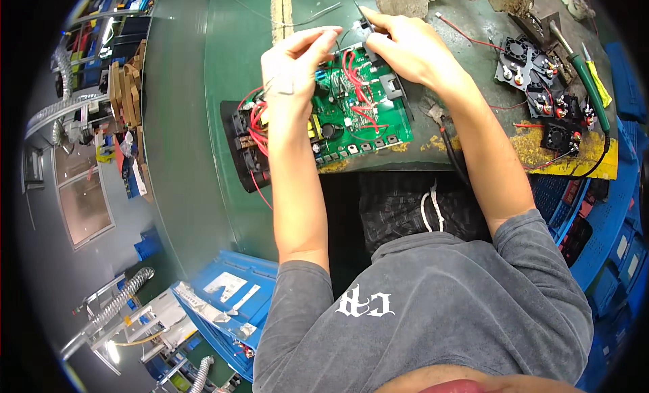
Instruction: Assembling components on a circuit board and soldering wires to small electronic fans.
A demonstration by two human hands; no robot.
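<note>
A green circuit board (399, 126) lies on the bench in front of me, with red wires (353, 72) looped over its parts. At its left end is a black panel (238, 164) with a fan and bundled red wires. My left hand (294, 65) is over the board's far left part, thumb and fingertips pinched together near a thin dark wire; what they hold is too small to make out. My right hand (409, 48) grips the far end of a black edge panel (399, 89) along the board's right side. The fingertips partly hide that end.
Cutting pliers (446, 139) lie right of the board. Several black fan assemblies (517, 52) with wires sit farther right, beside a green-handled soldering iron (588, 79). A solder wire (321, 14) crosses the far bench. A blue crate (233, 285) stands at the lower left.
</note>
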